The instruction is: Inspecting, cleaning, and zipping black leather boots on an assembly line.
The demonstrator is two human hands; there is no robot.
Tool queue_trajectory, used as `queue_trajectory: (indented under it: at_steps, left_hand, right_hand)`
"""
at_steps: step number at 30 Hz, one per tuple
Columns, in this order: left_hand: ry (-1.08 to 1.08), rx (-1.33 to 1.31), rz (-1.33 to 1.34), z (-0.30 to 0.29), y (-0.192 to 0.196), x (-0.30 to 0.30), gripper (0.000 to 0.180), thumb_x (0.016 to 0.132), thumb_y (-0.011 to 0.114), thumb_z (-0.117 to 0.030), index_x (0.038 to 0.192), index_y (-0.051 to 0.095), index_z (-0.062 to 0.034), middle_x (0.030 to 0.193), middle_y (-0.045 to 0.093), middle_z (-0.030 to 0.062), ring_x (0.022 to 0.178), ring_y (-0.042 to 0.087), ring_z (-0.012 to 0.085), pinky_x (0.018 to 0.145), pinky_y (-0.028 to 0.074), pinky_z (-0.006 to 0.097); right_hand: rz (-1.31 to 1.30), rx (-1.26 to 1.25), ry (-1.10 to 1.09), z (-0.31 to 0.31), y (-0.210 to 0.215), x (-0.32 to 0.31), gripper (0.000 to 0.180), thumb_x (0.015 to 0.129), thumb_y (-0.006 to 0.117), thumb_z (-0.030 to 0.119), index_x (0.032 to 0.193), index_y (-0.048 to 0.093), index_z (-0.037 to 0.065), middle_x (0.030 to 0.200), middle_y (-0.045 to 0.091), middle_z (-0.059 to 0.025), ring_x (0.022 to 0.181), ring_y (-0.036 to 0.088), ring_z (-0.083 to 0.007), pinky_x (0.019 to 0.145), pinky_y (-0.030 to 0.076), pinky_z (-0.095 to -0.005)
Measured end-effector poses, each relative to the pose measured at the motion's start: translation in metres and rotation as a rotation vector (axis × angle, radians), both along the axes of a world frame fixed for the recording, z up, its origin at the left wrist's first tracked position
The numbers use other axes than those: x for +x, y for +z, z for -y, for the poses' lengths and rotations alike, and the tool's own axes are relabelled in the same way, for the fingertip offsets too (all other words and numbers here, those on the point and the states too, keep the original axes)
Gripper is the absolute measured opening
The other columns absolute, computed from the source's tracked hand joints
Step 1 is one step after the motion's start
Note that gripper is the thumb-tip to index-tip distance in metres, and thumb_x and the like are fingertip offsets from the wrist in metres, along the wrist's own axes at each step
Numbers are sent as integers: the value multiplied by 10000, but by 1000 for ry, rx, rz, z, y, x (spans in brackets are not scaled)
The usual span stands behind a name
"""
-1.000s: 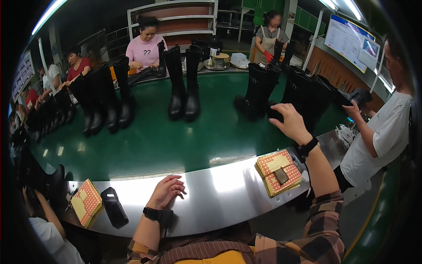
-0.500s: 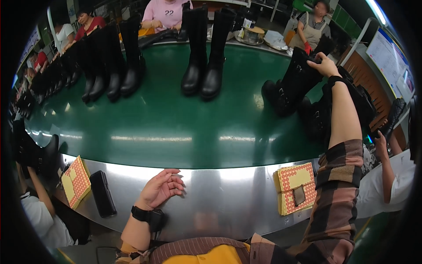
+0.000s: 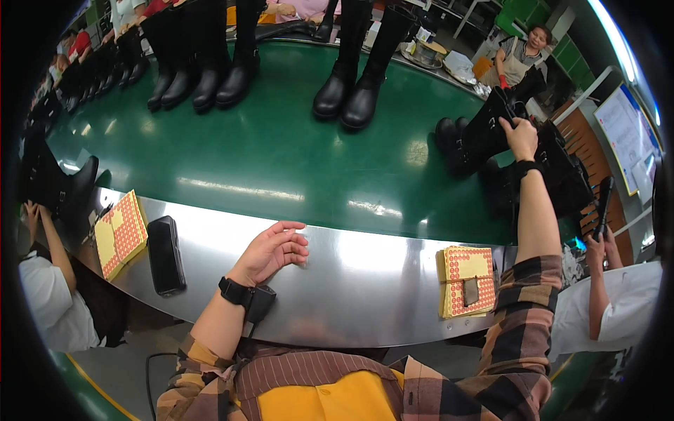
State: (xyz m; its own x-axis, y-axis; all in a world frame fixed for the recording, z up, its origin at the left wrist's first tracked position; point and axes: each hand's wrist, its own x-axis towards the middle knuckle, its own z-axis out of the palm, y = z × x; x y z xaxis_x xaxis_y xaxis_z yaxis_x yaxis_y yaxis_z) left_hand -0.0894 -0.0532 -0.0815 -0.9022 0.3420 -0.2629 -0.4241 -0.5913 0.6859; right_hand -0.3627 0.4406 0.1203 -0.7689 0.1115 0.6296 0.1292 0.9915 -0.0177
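Observation:
At the right, my right hand is closed on the upper shaft of a black buckled boot, thumb on the near side. That boot leans to the right on the green conveyor belt, beside other dark boots partly hidden by my arm. My left hand hovers over the steel ledge, fingers loosely bent and apart, with nothing in it. A pair of tall black boots stands upright on the belt ahead of me.
On the ledge lie a black phone, a stack of yellow sticker sheets and another sticker stack. More black boots line the far left. Co-workers stand on both sides; at the left, a person's hands touch a boot.
The whole view has shifted, so the far boots sit higher in it. My right arm has come slightly nearer, its hand still on the boot. My left hand stays empty over the ledge.

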Motion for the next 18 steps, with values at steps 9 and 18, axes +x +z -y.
queue_trajectory:
  at_steps: [9, 18]
  left_hand:
    - [251, -894, -718, -49, 49, 31, 803, 771, 806, -250, 1442, 399, -81, 1366, 457, 127, 1300, 427, 265, 1080, 373, 403]
    - [475, -919, -1066, -102, 79, 66, 1332, 509, 936, -285, 1534, 111, -80, 1432, 339, 230, 1292, 386, 418, 1090, 322, 479]
  right_hand:
    - [-135, 56, 61, 151, 112, 206, 576, 801, 650, 611, 884, 755, 51, 788, 723, -102, 844, 702, -303, 704, 525, -403]
    - [-198, 118, 811, 242, 47, 353, 432, 692, 835, 372, 971, 688, 76, 777, 662, 8, 606, 555, -145, 642, 346, -306]
